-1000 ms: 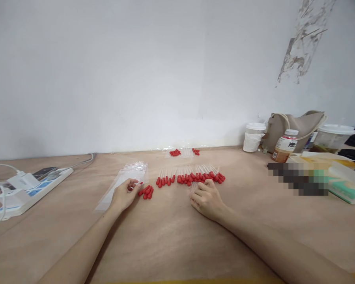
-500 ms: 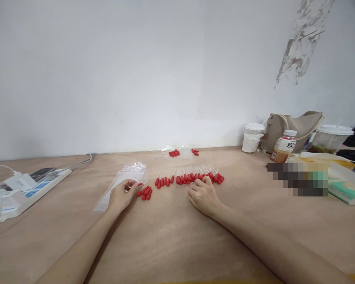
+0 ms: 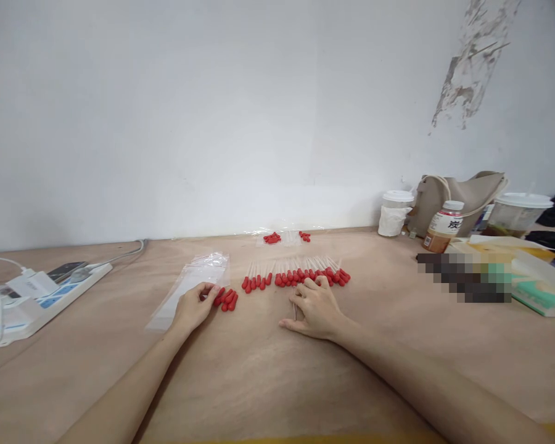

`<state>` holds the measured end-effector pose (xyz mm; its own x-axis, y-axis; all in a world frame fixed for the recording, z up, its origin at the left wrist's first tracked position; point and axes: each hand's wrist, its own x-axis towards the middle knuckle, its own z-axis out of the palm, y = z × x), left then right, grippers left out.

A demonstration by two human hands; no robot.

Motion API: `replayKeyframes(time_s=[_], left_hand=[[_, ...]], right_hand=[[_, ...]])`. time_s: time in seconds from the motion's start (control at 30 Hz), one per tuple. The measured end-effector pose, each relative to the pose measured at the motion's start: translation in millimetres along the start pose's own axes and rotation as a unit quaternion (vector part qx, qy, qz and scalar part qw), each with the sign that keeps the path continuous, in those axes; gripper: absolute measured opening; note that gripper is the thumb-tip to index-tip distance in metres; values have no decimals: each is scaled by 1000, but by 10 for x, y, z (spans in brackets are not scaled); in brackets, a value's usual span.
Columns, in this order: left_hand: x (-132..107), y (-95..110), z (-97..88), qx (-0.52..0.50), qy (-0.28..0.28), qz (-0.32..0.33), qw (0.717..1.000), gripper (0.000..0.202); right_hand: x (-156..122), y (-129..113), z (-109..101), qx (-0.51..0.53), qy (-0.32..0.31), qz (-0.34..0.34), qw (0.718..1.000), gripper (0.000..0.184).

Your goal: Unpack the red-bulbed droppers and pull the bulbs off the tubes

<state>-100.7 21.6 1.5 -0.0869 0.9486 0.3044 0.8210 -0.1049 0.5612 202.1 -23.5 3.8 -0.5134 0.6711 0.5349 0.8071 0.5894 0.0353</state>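
Observation:
My left hand [image 3: 195, 306] pinches a red rubber bulb [image 3: 220, 292] between thumb and fingertips, beside a small pile of red bulbs [image 3: 229, 301]. My right hand [image 3: 318, 309] rests low over the table with its thumb stretched to the left. A thin clear tube [image 3: 295, 312], apparently glass, shows between its thumb and curled fingers; its upper end is hidden. Just beyond that hand lies a row of droppers [image 3: 296, 277], red bulbs toward me and clear tubes pointing to the wall. A smaller group of droppers [image 3: 258, 283] lies left of them.
Clear zip bags [image 3: 185, 293] lie beyond my left hand. A plastic packet [image 3: 289, 238] with red bulbs sits by the wall. At left is a power strip [image 3: 50, 302]; at right stand a lidded cup [image 3: 395, 213], a bottle [image 3: 444, 227] and a bag [image 3: 472, 191].
My right thumb has spread out to the left, and the thin tube now shows below the fingers. My left hand has moved slightly right, bringing its red bulb nearer the pile.

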Motion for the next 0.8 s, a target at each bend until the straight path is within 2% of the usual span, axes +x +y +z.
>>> replayKeyframes(time_s=[0.2, 0.3, 0.43, 0.5, 0.57, 0.63, 0.73, 0.8], left_hand=[[6, -1, -7, 6, 10, 0, 1000, 38], [-1, 22, -29, 45, 43, 11, 998, 37], [-41, 88, -53, 126, 139, 92, 978, 33], [-85, 176, -43, 144, 158, 144, 966, 30], [-141, 319, -9, 146, 135, 189, 962, 26], [-190, 507, 51, 144, 90, 228, 959, 22], [-206, 807, 185, 137, 33, 270, 952, 20], [-158, 971, 296, 134, 16, 282, 950, 21]], right_hand=[[-11, -11, -34, -4, -22, 5, 1000, 55], [-18, -10, -54, -10, -36, 3, 999, 57], [-40, -5, -63, -22, -47, 1, 999, 57], [-53, -3, -59, -30, -47, -2, 998, 57], [-60, -4, -54, -34, -44, -9, 998, 57], [-56, -2, -58, -33, -27, -3, 999, 55], [-34, 35, -96, -27, 33, 44, 998, 45], [-18, 97, -137, -26, 77, 80, 994, 36]])
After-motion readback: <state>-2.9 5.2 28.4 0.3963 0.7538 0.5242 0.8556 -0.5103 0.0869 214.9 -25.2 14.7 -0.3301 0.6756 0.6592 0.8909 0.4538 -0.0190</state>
